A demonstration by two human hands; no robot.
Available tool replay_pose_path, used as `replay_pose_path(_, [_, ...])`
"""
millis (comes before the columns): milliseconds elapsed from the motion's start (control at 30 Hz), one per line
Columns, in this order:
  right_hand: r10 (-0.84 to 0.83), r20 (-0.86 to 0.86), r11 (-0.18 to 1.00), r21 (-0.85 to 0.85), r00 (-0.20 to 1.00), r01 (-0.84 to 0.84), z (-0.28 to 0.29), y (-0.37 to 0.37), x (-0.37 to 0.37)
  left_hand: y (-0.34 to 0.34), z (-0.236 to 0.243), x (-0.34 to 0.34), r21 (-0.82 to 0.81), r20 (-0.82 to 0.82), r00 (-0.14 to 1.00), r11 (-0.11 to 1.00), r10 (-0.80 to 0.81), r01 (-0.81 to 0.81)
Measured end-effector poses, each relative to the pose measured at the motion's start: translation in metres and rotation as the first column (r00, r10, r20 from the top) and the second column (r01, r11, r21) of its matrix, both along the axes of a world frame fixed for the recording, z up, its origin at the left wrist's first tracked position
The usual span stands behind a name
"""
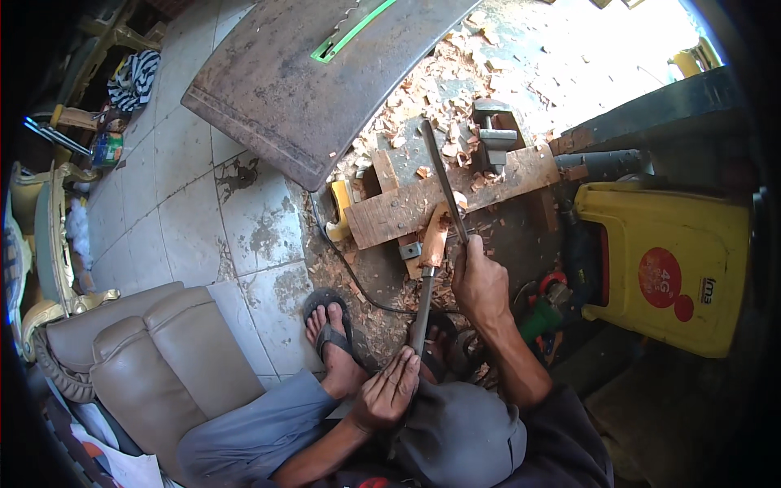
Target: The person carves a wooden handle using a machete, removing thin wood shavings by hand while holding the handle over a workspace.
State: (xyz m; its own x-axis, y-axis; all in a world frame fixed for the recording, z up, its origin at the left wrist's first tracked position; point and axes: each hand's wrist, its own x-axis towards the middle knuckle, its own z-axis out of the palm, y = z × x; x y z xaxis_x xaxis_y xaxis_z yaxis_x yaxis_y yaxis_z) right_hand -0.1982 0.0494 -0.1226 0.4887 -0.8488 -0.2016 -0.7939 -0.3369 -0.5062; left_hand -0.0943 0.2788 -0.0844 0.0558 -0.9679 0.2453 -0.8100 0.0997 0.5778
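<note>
My left hand (386,392) is closed round the lower end of a long knife (424,307), with its metal blade slanting up and away from me. Its reddish, rough-carved wooden handle (435,237) points away and lies against the edge of a wooden beam (386,220). In my right hand (482,283) is a long, dark metal file (441,172), gripped at its near end. The file rises steeply beside the handle and crosses over the beam; whether it touches the handle, I cannot tell. My fingers hide the near ends of both tools.
A metal vise (495,140) sits on the beam, amid wood chips (455,89). Far left stands a brown metal tabletop (285,98) with a green-edged slot. A yellow plastic chair (675,220) and a green power tool (538,320) lie right; a brown cushioned seat (167,358) is left.
</note>
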Motion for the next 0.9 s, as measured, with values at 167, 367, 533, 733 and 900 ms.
replay_pose_path(167, [-0.097, 0.462, 0.961, -0.186, 0.882, 0.203, 0.028, 0.015, 0.006, 0.003, -0.002, 0.000, 0.008, -0.001, 1.000, 1.000, 0.012, -0.012])
replay_pose_path(367, [-0.019, 0.106, 0.998, -0.053, 0.994, 0.025, -0.001, 0.004, 0.000, 0.006, -0.002, 0.001, 0.010, -0.022, 1.000, 1.000, 0.009, -0.009])
replay_pose_path(533, [-0.060, 0.368, 0.971, -0.194, 0.928, 0.140, 0.014, 0.018, 0.002, 0.006, -0.002, -0.001, 0.015, -0.004, 1.000, 1.000, 0.011, -0.011])
replay_pose_path(733, [-0.050, 0.213, 0.994, -0.085, 0.976, 0.069, 0.016, 0.009, 0.007, -0.002, -0.002, 0.004, 0.002, -0.032, 0.999, 1.000, 0.008, -0.008])
replay_pose_path(900, [0.005, 0.221, 0.966, -0.254, 0.975, 0.052, -0.002, 0.011, -0.006, -0.003, -0.002, 0.003, 0.013, -0.008, 1.000, 1.000, -0.009, 0.009])
